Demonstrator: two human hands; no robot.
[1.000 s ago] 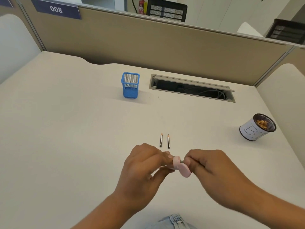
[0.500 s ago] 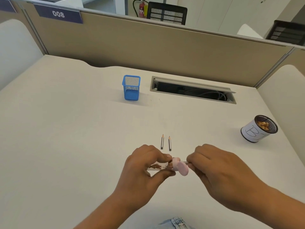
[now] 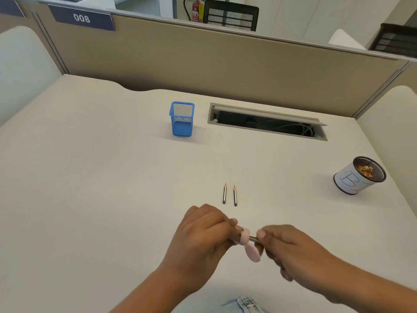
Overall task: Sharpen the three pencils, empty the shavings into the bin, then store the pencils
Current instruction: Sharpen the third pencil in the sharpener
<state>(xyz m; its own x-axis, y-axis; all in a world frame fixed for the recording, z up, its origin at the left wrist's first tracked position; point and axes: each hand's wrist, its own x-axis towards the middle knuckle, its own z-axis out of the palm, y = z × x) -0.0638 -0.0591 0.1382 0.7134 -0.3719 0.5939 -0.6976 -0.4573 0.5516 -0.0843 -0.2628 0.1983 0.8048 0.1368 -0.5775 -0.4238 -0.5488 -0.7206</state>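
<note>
My left hand grips a pink sharpener above the near part of the desk. My right hand pinches a short dark pencil whose tip is inside the sharpener; only a small stretch of the shaft shows. Two more short pencils lie side by side just beyond my hands, points away from me. A blue mesh pencil holder stands at the back centre. A white cup marked as a bin, holding shavings, stands at the right.
An open cable tray slot is cut into the desk behind the pencils. A beige partition closes the far edge. The desk's right edge runs just past the bin.
My hands stayed together on the sharpener and pencil while the right hand twisted slightly. The view shifted a little, so everything sits lower in frame.
</note>
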